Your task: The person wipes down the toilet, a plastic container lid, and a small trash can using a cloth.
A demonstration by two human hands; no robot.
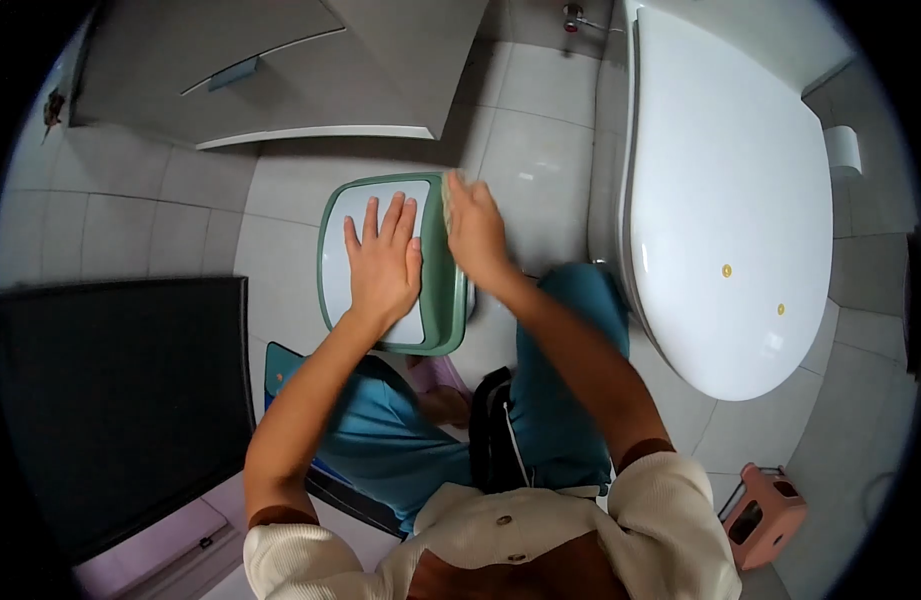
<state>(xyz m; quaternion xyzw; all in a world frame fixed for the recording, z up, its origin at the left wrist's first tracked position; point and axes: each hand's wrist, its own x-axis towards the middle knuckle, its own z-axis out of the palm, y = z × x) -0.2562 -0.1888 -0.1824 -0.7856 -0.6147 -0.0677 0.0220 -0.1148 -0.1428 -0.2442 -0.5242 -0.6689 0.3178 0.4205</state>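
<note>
My right hand [477, 232]: blurred.
Pale yellowish piece [446, 202]: mostly behind that hand; I cannot tell its material.
Flat white panel on the green plastic bin [443, 315]: partly covered by my left hand [384, 275].
Grey flat-fronted cabinet [380, 85]: cut off at the top.
Small brown object [53, 108]: too small to identify.

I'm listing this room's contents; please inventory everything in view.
Lidded container: 1, green and white, centre
Cloth: 1, pale, container's right edge
Toilet: 1, white, right
Round spots: 2, yellow, toilet lid
Paper roll: 1, white, far right
Valve: 1, metallic, top
Cabinet: 1, grey, upper left
Panel: 1, black, left
Stool: 1, pink, lower right
Unclear item: 1, lilac, lower left
Tiles: many, grey, floor and walls
Slipper: 1, pink, below container
Partly hidden item: 1, blue, beside trousers
Trousers: 1, teal, lower centre
Top: 1, cream, bottom
Left hand: 1, bare, flat on container
Right hand: 1, bare, holding cloth
</note>
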